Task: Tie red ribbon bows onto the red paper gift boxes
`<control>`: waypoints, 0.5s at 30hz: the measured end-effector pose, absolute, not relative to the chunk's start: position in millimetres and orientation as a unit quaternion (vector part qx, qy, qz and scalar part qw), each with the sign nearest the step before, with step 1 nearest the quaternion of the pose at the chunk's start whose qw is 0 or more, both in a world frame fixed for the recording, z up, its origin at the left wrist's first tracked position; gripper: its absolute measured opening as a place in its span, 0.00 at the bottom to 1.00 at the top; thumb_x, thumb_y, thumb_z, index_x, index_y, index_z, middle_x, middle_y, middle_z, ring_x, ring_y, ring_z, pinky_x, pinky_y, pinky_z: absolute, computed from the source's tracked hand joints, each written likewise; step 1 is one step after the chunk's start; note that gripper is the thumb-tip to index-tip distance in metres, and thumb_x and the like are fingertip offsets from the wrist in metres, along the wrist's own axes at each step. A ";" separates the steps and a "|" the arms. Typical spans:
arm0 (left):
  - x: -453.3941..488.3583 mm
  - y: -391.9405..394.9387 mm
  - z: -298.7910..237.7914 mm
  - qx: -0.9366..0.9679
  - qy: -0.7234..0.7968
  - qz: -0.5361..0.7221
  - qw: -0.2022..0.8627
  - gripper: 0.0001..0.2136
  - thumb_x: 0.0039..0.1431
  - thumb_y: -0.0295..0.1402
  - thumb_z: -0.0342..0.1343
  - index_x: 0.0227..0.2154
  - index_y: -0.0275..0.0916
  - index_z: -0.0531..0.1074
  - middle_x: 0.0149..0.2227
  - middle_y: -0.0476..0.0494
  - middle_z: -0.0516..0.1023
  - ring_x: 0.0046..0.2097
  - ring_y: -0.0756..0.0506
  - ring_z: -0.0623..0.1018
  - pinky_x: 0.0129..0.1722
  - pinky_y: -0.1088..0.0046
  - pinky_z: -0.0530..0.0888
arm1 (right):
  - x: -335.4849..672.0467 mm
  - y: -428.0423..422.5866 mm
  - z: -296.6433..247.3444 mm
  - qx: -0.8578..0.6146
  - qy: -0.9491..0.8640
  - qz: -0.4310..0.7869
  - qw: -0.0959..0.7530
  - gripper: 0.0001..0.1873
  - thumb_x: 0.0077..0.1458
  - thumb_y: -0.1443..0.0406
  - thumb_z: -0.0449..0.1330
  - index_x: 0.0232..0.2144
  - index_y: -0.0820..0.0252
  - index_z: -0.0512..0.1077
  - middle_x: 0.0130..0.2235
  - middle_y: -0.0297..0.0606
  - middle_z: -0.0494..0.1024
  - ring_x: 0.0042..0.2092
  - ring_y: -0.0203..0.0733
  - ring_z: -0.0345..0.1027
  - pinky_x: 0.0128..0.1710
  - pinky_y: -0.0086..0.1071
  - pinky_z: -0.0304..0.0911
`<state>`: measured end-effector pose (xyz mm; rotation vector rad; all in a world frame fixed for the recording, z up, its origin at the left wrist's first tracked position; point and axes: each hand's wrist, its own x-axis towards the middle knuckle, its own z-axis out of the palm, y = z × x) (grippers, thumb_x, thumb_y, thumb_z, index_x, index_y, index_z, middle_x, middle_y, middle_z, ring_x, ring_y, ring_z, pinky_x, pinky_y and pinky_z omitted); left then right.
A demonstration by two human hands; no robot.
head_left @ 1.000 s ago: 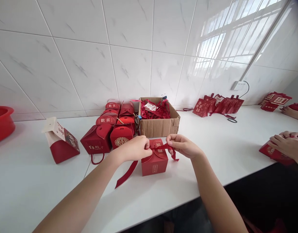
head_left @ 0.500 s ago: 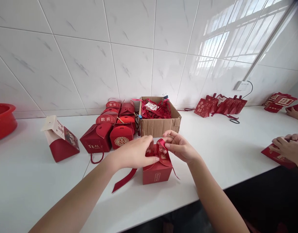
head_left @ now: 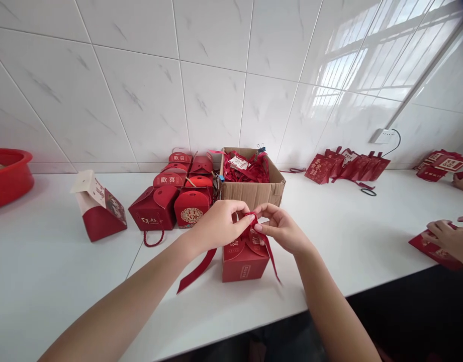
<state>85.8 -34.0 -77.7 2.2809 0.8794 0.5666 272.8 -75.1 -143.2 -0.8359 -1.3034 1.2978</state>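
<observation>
A small red gift box (head_left: 243,266) with gold lettering stands upright on the white table, its top flaps folded together. Over its top, both hands pinch a dark red ribbon (head_left: 196,274). One tail of the ribbon trails to the left on the table, and another hangs down the box's right side. My left hand (head_left: 231,221) is closed, thumb and forefinger on the ribbon. Facing it, my right hand (head_left: 278,229) pinches the ribbon too, its other fingers curled. The hands partly hide the ribbon where it crosses the box top.
Behind the hands is a cardboard box (head_left: 250,193) of red ribbons. To its left stand several red gift boxes (head_left: 152,208) and a red-and-white box (head_left: 103,221). A red basin (head_left: 12,181) is far left. Scissors (head_left: 368,191) lie right. A co-worker's hand (head_left: 448,239) rests on a red box.
My left hand has come in to pinch the ribbon close to my right hand. The upright ribbon loop is drawn lower, and more of the right tail shows. The view has shifted slightly.
</observation>
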 end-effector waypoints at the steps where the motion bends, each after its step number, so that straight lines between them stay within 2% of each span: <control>1: 85.8 -33.4 -78.4 0.865 0.327 0.223 0.306 0.12 0.60 0.41 0.49 0.29 0.41 0.72 0.26 0.52 0.72 0.26 0.51 0.67 0.24 0.75 0.63 | 273.4 -76.1 -142.3 -0.365 -0.549 0.538 0.525 0.15 0.49 0.64 0.67 0.40 0.58 0.70 0.38 0.33 0.72 0.25 0.28 0.68 0.25 0.26 0.66; 4: 86.9 -31.8 -81.9 0.872 0.304 0.247 0.295 0.12 0.61 0.41 0.49 0.29 0.41 0.72 0.28 0.52 0.73 0.29 0.50 0.70 0.27 0.74 0.64 | 272.6 -80.5 -138.8 -0.403 -0.559 0.538 0.484 0.18 0.50 0.61 0.66 0.43 0.60 0.72 0.31 0.33 0.73 0.21 0.28 0.63 0.19 0.25 0.61; 7: 88.1 -30.9 -84.6 0.873 0.290 0.268 0.287 0.12 0.61 0.40 0.49 0.29 0.41 0.73 0.30 0.51 0.74 0.32 0.49 0.71 0.29 0.73 0.65 | 267.6 -85.4 -134.5 -0.419 -0.572 0.546 0.446 0.15 0.52 0.58 0.64 0.39 0.63 0.74 0.23 0.31 0.70 0.21 0.29 0.60 0.17 0.24 0.59; 9: 88.1 -30.8 -84.2 0.870 0.291 0.274 0.289 0.12 0.61 0.40 0.49 0.29 0.41 0.73 0.31 0.51 0.75 0.32 0.49 0.72 0.30 0.72 0.66 | 264.0 -87.6 -132.2 -0.426 -0.573 0.544 0.440 0.16 0.51 0.57 0.64 0.38 0.64 0.74 0.26 0.34 0.72 0.21 0.29 0.60 0.16 0.24 0.58; 12: 87.3 -31.5 -81.3 0.867 0.301 0.263 0.299 0.13 0.61 0.39 0.48 0.29 0.40 0.73 0.31 0.49 0.75 0.30 0.49 0.71 0.29 0.72 0.66 | 261.0 -88.8 -131.1 -0.441 -0.563 0.540 0.445 0.19 0.50 0.57 0.65 0.43 0.61 0.74 0.34 0.38 0.76 0.23 0.29 0.62 0.16 0.24 0.59; 15: 87.5 -32.6 -79.9 0.864 0.310 0.251 0.308 0.13 0.61 0.39 0.47 0.29 0.39 0.73 0.31 0.49 0.75 0.28 0.50 0.70 0.28 0.72 0.65 | 260.7 -87.7 -132.8 -0.453 -0.564 0.518 0.456 0.19 0.50 0.59 0.65 0.44 0.58 0.75 0.40 0.40 0.78 0.29 0.34 0.69 0.25 0.28 0.67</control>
